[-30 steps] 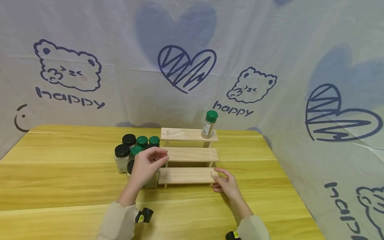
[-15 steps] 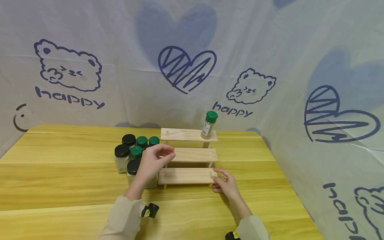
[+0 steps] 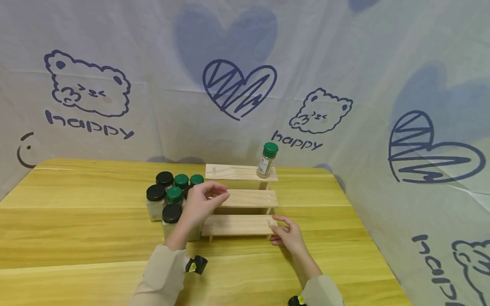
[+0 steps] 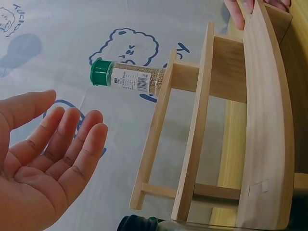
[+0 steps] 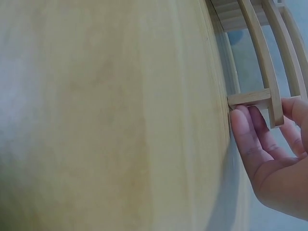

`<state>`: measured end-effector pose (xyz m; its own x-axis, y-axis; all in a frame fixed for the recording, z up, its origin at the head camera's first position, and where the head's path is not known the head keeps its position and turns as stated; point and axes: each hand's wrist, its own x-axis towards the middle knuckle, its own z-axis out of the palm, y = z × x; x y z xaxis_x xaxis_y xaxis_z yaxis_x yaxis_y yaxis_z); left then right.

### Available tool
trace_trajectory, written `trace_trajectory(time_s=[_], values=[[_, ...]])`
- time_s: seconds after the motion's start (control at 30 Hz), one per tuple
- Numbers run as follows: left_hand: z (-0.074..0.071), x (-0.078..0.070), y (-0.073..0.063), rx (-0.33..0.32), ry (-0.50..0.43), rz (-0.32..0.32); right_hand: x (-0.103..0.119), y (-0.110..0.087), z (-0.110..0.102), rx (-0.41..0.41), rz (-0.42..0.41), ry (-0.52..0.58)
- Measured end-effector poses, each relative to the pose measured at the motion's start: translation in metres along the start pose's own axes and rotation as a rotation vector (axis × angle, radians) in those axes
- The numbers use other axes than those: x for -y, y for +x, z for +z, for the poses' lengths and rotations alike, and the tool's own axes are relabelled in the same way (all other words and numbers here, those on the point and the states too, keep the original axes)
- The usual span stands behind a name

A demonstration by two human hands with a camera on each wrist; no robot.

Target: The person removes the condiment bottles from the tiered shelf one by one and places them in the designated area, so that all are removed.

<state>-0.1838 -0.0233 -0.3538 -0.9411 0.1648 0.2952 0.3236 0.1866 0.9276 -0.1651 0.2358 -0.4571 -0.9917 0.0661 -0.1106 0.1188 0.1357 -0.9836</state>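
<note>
A three-tier wooden rack (image 3: 237, 224) stands on the table in the head view. My right hand (image 3: 289, 236) holds the right end of its lowest tier. In the right wrist view the fingers (image 5: 250, 139) lie against the end leg and the shelf edge. My left hand (image 3: 204, 202) hovers over the rack's left side, holding nothing; its palm and relaxed fingers (image 4: 72, 144) show in the left wrist view. On the right end of the top tier stands a spice shaker (image 3: 265, 165) with a green cap, and its label and grainy brown contents show in the left wrist view.
Left of the rack stand several spice jars, some with black lids (image 3: 156, 192) and some with green caps (image 3: 174, 194); my left hand and forearm hide part of them. Behind the yellow wooden table (image 3: 76, 238) hangs a printed cloth (image 3: 153, 97), which continues along the right.
My left hand has moved right, from over the jars to over the rack's left side. My right hand has stayed at the lowest tier, and the shaker stands where it was.
</note>
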Motion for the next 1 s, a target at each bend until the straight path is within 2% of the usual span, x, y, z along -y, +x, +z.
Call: trace_trajectory(time_s=[0.33,0.6,0.87,1.0], values=[[0.004,0.0,0.006,0.02,0.001,0.03,0.002,0.0,0.001,-0.02,-0.014,-0.021],[0.012,-0.003,0.011,0.021,-0.022,0.007,0.004,0.001,0.002,-0.022,-0.019,-0.014],[0.023,-0.007,0.024,0.014,-0.088,0.002,0.002,0.002,0.0,-0.01,-0.022,-0.024],[0.029,-0.01,0.032,0.008,-0.088,-0.007,0.001,0.003,-0.001,-0.004,-0.018,-0.025]])
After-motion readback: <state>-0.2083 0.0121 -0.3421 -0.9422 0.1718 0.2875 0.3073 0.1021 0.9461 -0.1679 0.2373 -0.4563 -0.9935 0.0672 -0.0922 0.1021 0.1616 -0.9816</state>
